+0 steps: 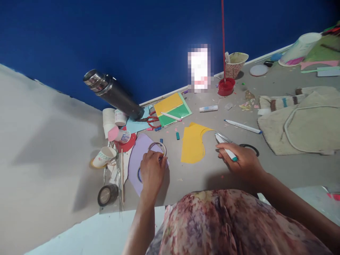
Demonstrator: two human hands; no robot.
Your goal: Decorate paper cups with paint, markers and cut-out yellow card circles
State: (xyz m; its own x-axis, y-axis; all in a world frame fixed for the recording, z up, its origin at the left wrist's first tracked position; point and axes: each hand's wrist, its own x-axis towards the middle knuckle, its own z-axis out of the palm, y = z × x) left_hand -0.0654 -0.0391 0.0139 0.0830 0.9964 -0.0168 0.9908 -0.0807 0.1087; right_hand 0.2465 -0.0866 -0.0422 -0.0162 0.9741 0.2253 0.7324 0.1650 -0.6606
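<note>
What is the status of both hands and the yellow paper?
Right hand: grip on white marker. Left hand: at pale ring, over purple sheet. Yellow paper: lying between hands, scissors close to its right tip.

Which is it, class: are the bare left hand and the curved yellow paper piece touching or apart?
Apart. The head view shows a strip of grey tabletop between the left hand and the yellow paper.

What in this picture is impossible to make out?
All in the head view:
- Bright patch by the wall: pixelated.
- Scissors' middle: behind the right hand.
- Part of the purple sheet: under the left hand.
- White tube's lettering: too small.
- Pale cloth: cut by the right edge.
</note>
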